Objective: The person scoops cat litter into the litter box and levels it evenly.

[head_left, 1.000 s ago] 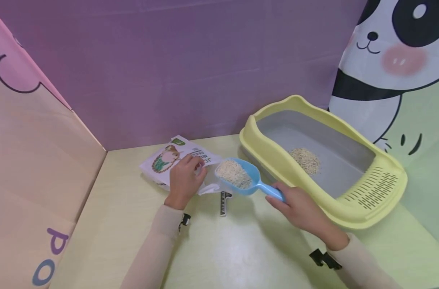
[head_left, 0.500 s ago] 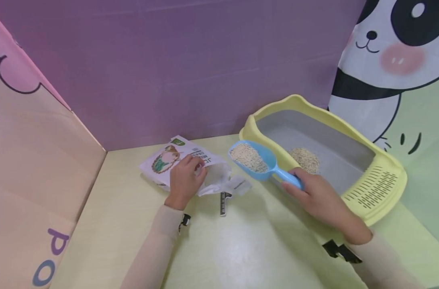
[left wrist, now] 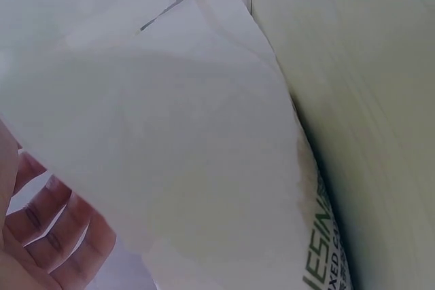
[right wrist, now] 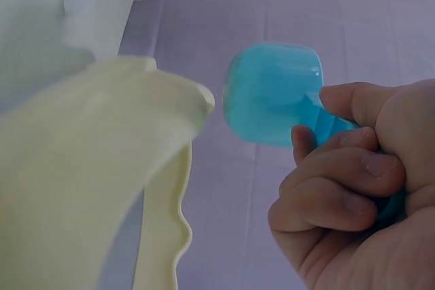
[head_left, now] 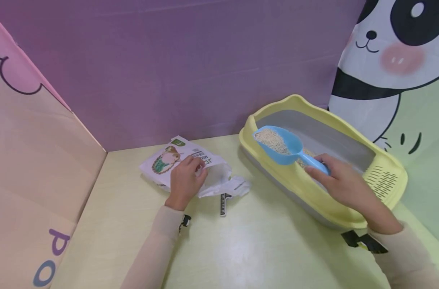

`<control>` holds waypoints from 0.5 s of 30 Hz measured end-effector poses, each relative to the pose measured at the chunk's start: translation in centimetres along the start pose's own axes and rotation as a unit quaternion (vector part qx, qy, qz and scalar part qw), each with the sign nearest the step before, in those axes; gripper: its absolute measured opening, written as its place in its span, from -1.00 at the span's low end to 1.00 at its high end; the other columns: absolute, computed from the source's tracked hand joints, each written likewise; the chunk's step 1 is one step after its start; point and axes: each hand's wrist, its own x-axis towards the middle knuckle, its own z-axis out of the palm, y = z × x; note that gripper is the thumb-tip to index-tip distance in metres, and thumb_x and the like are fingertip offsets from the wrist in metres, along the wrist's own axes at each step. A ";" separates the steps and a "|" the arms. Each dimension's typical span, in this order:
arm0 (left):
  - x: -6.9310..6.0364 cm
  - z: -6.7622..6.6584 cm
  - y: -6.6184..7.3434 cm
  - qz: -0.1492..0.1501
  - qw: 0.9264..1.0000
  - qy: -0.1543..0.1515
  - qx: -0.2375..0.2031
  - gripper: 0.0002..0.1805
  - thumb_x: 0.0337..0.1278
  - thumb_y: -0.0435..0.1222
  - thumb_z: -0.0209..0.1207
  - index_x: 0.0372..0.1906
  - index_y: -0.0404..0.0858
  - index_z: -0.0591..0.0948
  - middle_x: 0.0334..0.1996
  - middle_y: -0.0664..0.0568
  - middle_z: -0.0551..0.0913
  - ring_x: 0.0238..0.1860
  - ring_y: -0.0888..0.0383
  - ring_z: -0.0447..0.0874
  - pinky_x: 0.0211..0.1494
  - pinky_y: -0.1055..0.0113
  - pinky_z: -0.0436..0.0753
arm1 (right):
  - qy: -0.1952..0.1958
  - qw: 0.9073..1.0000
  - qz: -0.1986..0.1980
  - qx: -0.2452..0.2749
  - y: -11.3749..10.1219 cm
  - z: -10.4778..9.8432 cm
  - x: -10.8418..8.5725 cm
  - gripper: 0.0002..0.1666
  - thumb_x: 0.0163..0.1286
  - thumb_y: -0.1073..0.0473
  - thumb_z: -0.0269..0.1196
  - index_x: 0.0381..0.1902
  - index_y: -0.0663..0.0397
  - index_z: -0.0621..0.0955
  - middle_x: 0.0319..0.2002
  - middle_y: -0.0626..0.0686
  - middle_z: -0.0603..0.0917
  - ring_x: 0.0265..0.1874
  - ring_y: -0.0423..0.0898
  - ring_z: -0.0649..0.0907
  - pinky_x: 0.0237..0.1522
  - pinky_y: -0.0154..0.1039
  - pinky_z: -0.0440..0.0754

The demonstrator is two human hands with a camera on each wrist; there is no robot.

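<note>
Head view showed a person's right hand (head_left: pixel 344 182) with its fingers wrapped round the handle of a light-blue plastic scoop (head_left: pixel 293 145), its thumb laid along that handle. The scoop's bowl held a heap of small beige pellets (head_left: pixel 271 139) and hung over the front left part of a yellow-rimmed grey plastic tray (head_left: pixel 299 184), where more pellets showed partly behind the handle. The left hand (head_left: pixel 186 178) pinched the upper layer of a white printed bag (head_left: pixel 165 160) near its mouth; the wrist view caught its fingers curled behind the bag's edge, though the exact contact there could not be told. The bag lay flat on the pale wooden table (head_left: pixel 212 249), well apart from the tray, its mouth turned toward it, and pellets were visible inside from the right wrist. A narrow black-and-white strip (head_left: pixel 223 204) lay just beside the bag's crumpled flap, before a purple cloth backdrop (head_left: pixel 168 72).
</note>
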 end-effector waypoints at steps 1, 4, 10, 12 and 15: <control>0.0 0.0 0.0 0.002 1.000 0.001 0.000 -0.91 0.02 -0.32 0.39 -0.39 -0.21 0.68 -0.41 -0.02 0.71 -0.48 0.09 0.65 -0.46 0.24 0.61 | 0.003 1.000 0.000 -0.002 0.1 -0.3 0.0 -0.53 0.59 -0.12 0.09 0.08 0.20 0.52 -0.48 0.05 0.50 -0.60 -0.17 0.40 -0.65 -0.27 0.37; 0.0 0.0 -0.1 0.002 1.000 0.004 -0.001 -0.89 -0.01 -0.33 0.40 -0.39 -0.21 0.67 -0.40 -0.02 0.72 -0.48 0.09 0.65 -0.45 0.24 0.61 | 0.011 1.000 -0.001 -0.010 0.5 -0.9 0.2 -0.56 0.59 -0.11 0.10 0.05 0.17 0.53 -0.52 0.03 0.46 -0.64 -0.18 0.38 -0.67 -0.27 0.35; -0.1 0.1 -0.2 0.007 1.000 0.006 -0.003 -0.91 0.01 -0.32 0.39 -0.38 -0.21 0.68 -0.40 -0.02 0.72 -0.46 0.09 0.66 -0.44 0.26 0.62 | 0.016 1.000 -0.001 -0.021 1.4 -1.9 0.9 -0.58 0.60 -0.11 0.09 0.01 0.15 0.55 -0.55 0.01 0.41 -0.63 -0.18 0.35 -0.66 -0.27 0.33; -0.1 0.2 -0.3 0.008 1.000 0.003 -0.003 -0.92 0.04 -0.32 0.37 -0.38 -0.20 0.68 -0.39 -0.02 0.72 -0.45 0.09 0.66 -0.44 0.26 0.63 | 0.016 1.000 0.001 -0.026 1.7 -2.0 1.3 -0.57 0.60 -0.10 0.09 0.00 0.18 0.55 -0.54 0.01 0.43 -0.61 -0.17 0.35 -0.63 -0.27 0.33; -0.1 0.2 -0.3 0.007 1.000 -0.002 -0.002 -0.94 0.05 -0.33 0.35 -0.37 -0.21 0.68 -0.39 -0.03 0.72 -0.45 0.10 0.66 -0.44 0.27 0.62 | 0.012 0.999 0.006 -0.032 2.1 -2.1 1.9 -0.56 0.59 -0.11 0.09 -0.01 0.19 0.56 -0.53 0.02 0.44 -0.59 -0.15 0.37 -0.60 -0.27 0.35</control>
